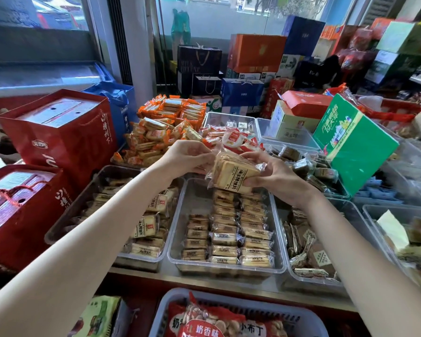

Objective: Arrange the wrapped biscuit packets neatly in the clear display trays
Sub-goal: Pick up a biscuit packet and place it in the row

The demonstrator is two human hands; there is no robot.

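Both my hands hold a small stack of clear-wrapped biscuit packets (pixel 233 172) in the air above the far end of the middle clear tray (pixel 178 239). My left hand (pixel 188 155) pinches the stack's left edge. My right hand (pixel 271 172) grips its right and underside. In that tray, packets stand in neat rows (pixel 231 237) along its middle and right; the left column is short and its far left corner is bare. The tray to the left (pixel 156 260) holds the same packets, lying looser.
Red gift bags (pixel 58 142) stand at the left. Orange-wrapped biscuits (pixel 165 125) are piled behind. A tilted green box (pixel 355 144) leans at the right over trays of dark packets (pixel 309 254). A basket of snack bags (pixel 229 322) sits below the counter edge.
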